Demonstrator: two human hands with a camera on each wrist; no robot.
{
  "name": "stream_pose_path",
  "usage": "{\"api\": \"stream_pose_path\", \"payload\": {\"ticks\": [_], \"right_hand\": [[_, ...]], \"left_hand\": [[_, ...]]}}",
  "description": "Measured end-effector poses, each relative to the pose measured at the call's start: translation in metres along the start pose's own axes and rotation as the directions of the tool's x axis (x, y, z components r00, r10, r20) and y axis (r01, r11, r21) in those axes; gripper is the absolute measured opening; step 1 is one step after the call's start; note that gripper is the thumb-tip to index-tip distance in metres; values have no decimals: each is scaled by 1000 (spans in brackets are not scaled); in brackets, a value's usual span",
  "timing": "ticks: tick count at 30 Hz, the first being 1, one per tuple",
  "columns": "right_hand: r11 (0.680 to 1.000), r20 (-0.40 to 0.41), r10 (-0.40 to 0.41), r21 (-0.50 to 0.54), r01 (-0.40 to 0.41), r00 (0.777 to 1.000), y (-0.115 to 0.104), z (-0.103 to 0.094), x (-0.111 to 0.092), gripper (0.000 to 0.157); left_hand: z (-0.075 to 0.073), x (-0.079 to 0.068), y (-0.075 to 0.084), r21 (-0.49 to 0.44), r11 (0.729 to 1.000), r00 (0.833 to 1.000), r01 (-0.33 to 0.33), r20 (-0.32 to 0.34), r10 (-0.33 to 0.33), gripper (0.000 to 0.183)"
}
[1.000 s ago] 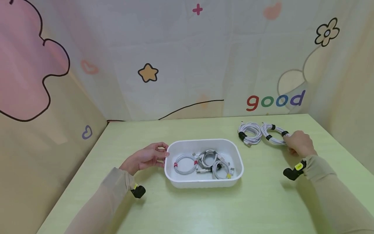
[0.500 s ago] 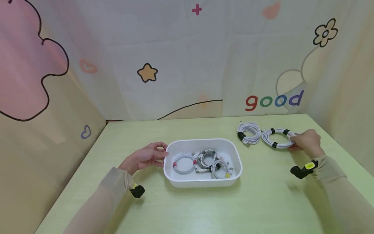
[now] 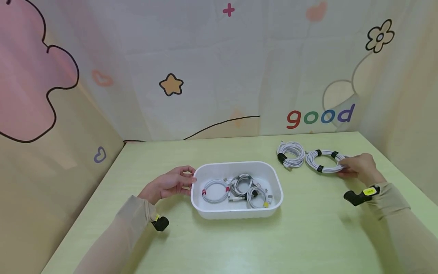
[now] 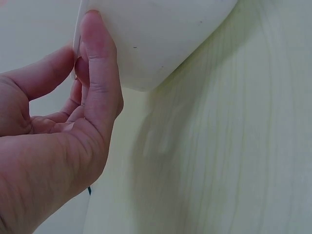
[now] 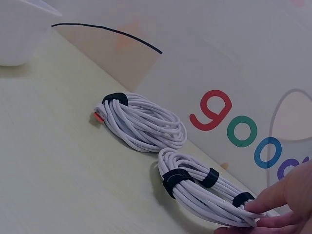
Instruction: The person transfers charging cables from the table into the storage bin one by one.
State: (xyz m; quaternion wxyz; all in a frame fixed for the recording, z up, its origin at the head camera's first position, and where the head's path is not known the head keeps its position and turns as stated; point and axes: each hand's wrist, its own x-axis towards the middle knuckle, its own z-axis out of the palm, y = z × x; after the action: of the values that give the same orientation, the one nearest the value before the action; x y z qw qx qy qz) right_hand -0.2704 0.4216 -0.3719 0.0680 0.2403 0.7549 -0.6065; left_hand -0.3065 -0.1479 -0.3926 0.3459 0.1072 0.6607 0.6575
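Note:
My left hand [image 3: 170, 183] pinches the left rim of a white plastic bin [image 3: 236, 215], thumb on one side and fingers on the other in the left wrist view. Inside the bin lie several small coiled cables, one with red ties [image 3: 215, 191] and another with a yellow tie [image 3: 257, 197]. At the right, my right hand [image 3: 363, 167] grips the right side of a large white coiled cable [image 5: 209, 195] bound with black straps. Left of it sits another white coiled cable [image 5: 146, 122] with one black strap and an orange-tipped plug, the two coils nearly touching.
The light green table [image 3: 236, 247] ends at a printed curtain [image 3: 212, 68] behind, with more curtain at both sides. Both large coils are near the back right part of the table. A black wrist camera [image 3: 357, 198] hangs under the right wrist.
My right hand has shifted right and turned the large coil it grips, so its straps sit differently. The left hand stays at the bin rim; the view drifts slightly.

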Motion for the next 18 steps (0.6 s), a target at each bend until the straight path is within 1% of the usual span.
{"api": "stream_pose_path", "payload": {"ticks": [3,7,9,11,14,16,18], "right_hand": [[1000,13,8,19,-8,1000,0,0,0,21],[999,11,-13,41,12,1000,2,-1,1,13],[999,12,-24,47,24,1000,3,-1,1,13],[999,4,-27,35,27,1000,3,-2,1,17],[999,0,-40,11,40,999,3,-3,0,31],[998,0,-62,-10,62,998,3,-3,-1,41],[995,16,-95,-21,95,995,2,-4,-2,49]], "left_hand": [[0,0,1,1,1000,1000,-1,7,1,23],[0,1,0,-1,1000,1000,-3,14,3,23],[0,1,0,-2,1000,1000,-5,16,5,23],[0,1,0,-1,1000,1000,-6,16,6,23],[0,1,-1,0,1000,1000,-3,15,3,23],[0,1,0,3,1000,1000,-1,12,1,23],[-1,1,0,4,1000,1000,0,6,0,23]]}}
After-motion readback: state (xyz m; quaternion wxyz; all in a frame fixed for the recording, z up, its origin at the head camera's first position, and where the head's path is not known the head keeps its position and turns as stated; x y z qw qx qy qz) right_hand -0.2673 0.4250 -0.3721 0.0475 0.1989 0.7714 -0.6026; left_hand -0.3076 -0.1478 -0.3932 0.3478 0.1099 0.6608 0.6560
